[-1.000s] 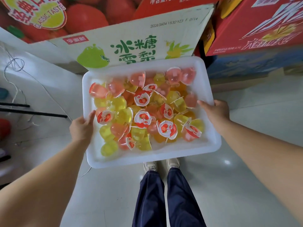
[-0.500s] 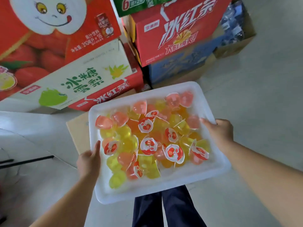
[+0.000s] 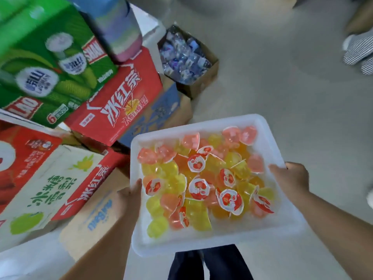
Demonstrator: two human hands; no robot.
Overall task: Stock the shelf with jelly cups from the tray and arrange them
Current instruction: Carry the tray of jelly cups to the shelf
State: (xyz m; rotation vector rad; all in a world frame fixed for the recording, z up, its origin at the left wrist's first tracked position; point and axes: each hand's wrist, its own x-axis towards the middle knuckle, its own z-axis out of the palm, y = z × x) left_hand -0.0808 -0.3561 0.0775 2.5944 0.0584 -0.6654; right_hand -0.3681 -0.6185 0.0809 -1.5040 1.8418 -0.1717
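Jelly cups (image 3: pixel 203 178) lie heaped loose in the white tray (image 3: pixel 201 242), pink, yellow and orange, several showing strawberry-printed lids, and the tray sits in the lower centre of the frame, carried in the air above the floor (image 3: pixel 282 77) and the person's dark trouser legs (image 3: pixel 212 263). The grip is a two-sided hold: the left hand (image 3: pixel 129 196) clasps the tray's left rim with its thumb hooked over the edge, and the right hand (image 3: pixel 290 178) clasps the right rim, fingers curled under. Just beside the tray at left stand stacked drink cartons, a red carton (image 3: pixel 119 102) near the middle and a green carton (image 3: pixel 48 63) in the upper left, with an open box of wrapped bottles (image 3: pixel 185 57) above the tray. Compared with a second ago, the view has swung rightward: the cartons that filled the top of the frame now sit off to the left, and bare floor opens ahead. The hold and the heap look unchanged. This reads as the person turning away from the cartons to carry the tray toward the shelf, which is not in view; no cup has been placed yet.
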